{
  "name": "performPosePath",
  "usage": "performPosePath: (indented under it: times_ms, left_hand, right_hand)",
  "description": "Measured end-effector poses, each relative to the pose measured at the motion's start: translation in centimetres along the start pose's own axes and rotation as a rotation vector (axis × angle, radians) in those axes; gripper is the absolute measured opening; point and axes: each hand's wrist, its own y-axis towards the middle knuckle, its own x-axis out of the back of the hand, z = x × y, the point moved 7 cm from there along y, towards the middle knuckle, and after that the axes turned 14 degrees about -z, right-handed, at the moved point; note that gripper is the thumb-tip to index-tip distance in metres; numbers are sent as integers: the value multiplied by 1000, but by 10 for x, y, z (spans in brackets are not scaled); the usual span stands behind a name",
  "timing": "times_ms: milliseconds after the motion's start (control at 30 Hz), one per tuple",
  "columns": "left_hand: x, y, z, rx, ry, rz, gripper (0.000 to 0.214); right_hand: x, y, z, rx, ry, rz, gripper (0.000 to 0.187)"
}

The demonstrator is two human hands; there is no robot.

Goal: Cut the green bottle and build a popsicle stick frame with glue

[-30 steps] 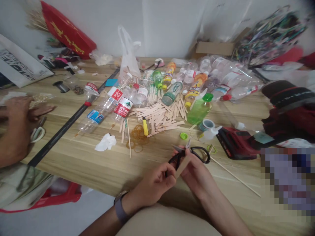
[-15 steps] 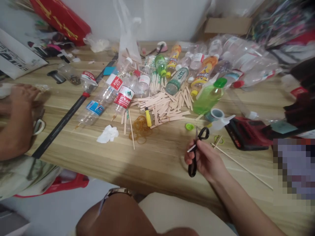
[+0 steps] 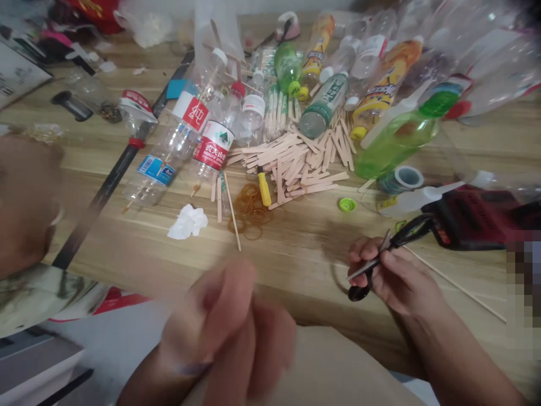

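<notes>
Right hand point(image 3: 408, 279), lower right: fingers closed round scissors point(image 3: 400, 237) mid-length, probably parked | left hand point(image 3: 228, 310), lower centre: curled, blur hid any hold

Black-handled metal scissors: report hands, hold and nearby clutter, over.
Right hand holds black-handled metal scissors, blades spread. Left hand blurred, grip unclear. Translucent white plastic nozzle bottle just beyond scissors.

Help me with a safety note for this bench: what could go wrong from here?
The scissors in the right hand seem to have their blades spread, so a slip might nick a finger. One handle loop appears close to the white nozzle bottle, which it could knock.
</notes>
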Motion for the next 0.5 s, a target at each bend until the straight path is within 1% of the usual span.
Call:
performPosePath:
  times_ms: [33, 67, 100, 133, 200, 233, 333, 400, 433, 500]
  left_hand:
    - [-8, 21, -2, 3, -47, 17, 37]
    - [-17, 39, -3, 42, -156, 57, 34]
    - [-24, 54, -1, 117, -185, 65, 31]
    - [-31, 63, 3, 204, -125, 90, 28]
    - [-39, 72, 9, 257, 134, 133, 25]
    - [-42, 73, 11, 255, 297, 159, 23]
    - [-50, 73, 16, 165, 742, 213, 24]
    - [-58, 76, 17, 73, 947, 221, 24]
    - [-63, 78, 18, 23, 1019, 220, 25]
    - [-73, 82, 20, -70, 1113, 233, 27]
  right_hand:
    - [1, 0, 0, 7, 7, 4, 36]
    - [1, -1, 0, 15, 16, 11, 33]
    - [0, -1, 0, 26, 24, 15, 30]
    - [0, -2, 1, 42, 32, 16, 29]
    - [-2, -4, 2, 66, 42, 16, 30]
    - [-4, -6, 3, 67, 42, 19, 33]
    - [-11, -10, 7, 68, 18, 31, 38]
    - [-13, -12, 15, 126, -58, 3, 36]
    - [-13, -14, 21, 175, -145, -7, 35]
    - [-13, -19, 35, 293, -429, -13, 39]
